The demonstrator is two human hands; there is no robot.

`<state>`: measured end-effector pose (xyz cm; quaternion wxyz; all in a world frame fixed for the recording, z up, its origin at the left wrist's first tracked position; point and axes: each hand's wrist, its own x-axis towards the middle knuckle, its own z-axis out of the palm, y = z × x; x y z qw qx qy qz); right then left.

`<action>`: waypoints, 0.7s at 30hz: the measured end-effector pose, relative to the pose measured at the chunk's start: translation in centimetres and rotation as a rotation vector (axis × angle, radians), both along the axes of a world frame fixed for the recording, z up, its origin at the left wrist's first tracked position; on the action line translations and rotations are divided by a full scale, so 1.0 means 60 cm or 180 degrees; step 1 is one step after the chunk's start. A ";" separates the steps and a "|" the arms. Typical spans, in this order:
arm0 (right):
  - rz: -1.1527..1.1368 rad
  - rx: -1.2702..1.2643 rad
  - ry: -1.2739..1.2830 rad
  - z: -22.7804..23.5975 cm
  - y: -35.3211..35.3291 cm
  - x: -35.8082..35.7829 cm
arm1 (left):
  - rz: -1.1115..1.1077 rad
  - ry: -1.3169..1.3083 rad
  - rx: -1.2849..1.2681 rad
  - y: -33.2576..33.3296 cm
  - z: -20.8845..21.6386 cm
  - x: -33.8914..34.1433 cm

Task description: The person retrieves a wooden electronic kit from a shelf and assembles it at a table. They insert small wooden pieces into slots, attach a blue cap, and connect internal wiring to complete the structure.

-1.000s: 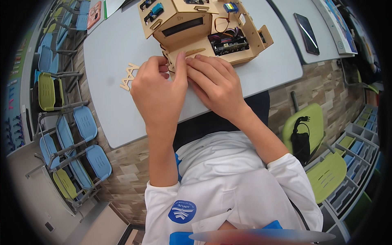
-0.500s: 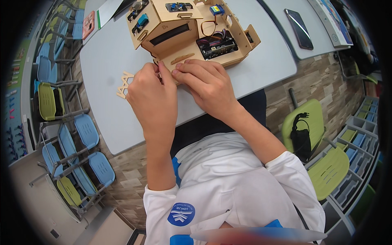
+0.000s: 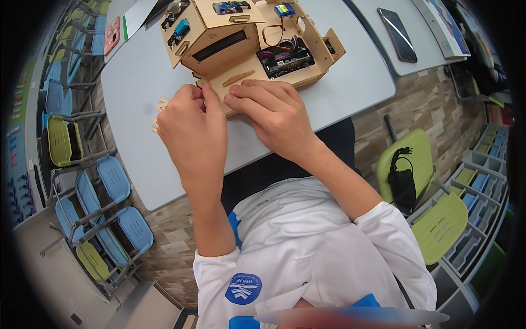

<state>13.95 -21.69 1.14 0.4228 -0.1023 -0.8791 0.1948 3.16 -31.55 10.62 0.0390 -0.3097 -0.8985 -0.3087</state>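
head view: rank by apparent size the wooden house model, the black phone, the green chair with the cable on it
1. wooden house model
2. green chair, close to the model; it sits lower, farther from the camera, so unsure
3. black phone, clearly smallest

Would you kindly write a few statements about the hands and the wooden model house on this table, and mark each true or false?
1. Both hands work at the near edge of the wooden model house. True.
2. The left hand holds a phone. False: the phone lies untouched on the neighbouring table.
3. A circuit board with wires sits inside the house. True.
4. The right hand rests in the person's lap. False: its fingertips press on the house's wooden base panel.
5. Loose wooden pieces lie left of the left hand. True.
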 end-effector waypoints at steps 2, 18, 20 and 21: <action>0.0001 -0.0025 -0.0011 0.001 -0.001 0.000 | 0.0019 -0.0052 -0.0069 0.000 0.003 -0.003; 0.0075 -0.0164 0.0056 0.003 0.002 -0.006 | 0.0138 0.0086 -0.0051 -0.003 -0.005 -0.004; 0.0101 -0.0217 0.0011 0.004 0.004 -0.004 | 0.0146 0.0210 -0.0036 -0.003 -0.010 -0.003; 0.0109 -0.0223 -0.0002 0.004 0.004 -0.003 | 0.0160 0.0195 -0.0041 -0.003 -0.010 -0.001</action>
